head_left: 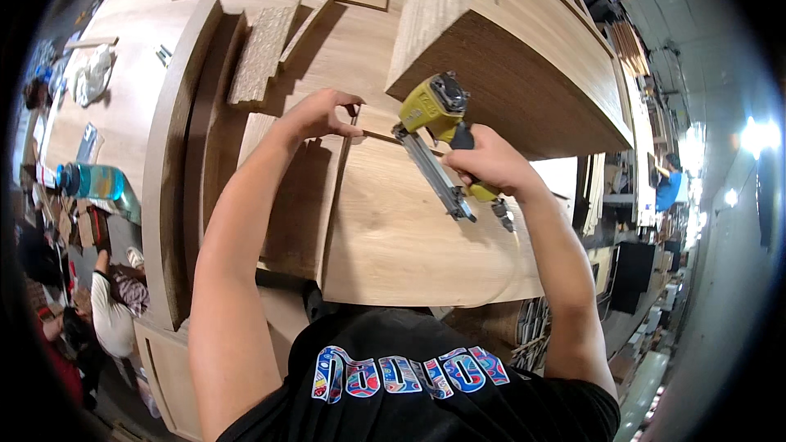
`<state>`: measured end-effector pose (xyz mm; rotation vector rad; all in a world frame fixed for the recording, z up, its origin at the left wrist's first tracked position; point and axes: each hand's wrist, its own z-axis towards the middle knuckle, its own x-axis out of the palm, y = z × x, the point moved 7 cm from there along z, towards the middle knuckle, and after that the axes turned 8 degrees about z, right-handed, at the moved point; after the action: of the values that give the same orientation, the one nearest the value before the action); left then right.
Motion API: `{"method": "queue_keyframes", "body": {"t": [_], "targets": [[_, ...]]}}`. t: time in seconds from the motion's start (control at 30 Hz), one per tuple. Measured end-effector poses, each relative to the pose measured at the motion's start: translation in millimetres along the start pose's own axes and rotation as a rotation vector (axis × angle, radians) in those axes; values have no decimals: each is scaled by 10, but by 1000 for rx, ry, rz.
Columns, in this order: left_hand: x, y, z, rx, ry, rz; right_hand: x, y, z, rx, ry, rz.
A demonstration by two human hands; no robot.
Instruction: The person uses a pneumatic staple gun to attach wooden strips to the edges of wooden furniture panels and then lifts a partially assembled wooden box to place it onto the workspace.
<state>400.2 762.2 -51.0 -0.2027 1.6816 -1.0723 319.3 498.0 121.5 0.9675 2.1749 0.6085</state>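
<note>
Nail gun in right hand, left hand near 1 pale board

Woodworking workshop: nail gun, wooden panel, chipboard pieces.

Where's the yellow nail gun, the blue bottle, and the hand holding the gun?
Yellow nail gun (431, 110): head view, on its yellow body.
Blue bottle (97, 182): head view, on its see-through side.
Right hand (496, 160): head view, on the back of the hand.
</note>
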Motion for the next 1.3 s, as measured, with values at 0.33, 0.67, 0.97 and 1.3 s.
{"method": "queue_keyframes", "body": {"t": [0.33, 0.67, 0.97, 1.3], "targets": [[19, -388, -264, -305, -161, 304, -2103, -2109, -1802, 76, -435, 108], [753, -898, -1558, -465, -568, 693, -3677, -5470, -2082, 9, -817, -333], [307, -762, -3140, -1311, -456, 926, -3007, -7313, -759, 265, -552, -127], [273, -497, -3363, -1106, -741, 604, -4105, -7710, -1213, 81, -869, 256]]}}
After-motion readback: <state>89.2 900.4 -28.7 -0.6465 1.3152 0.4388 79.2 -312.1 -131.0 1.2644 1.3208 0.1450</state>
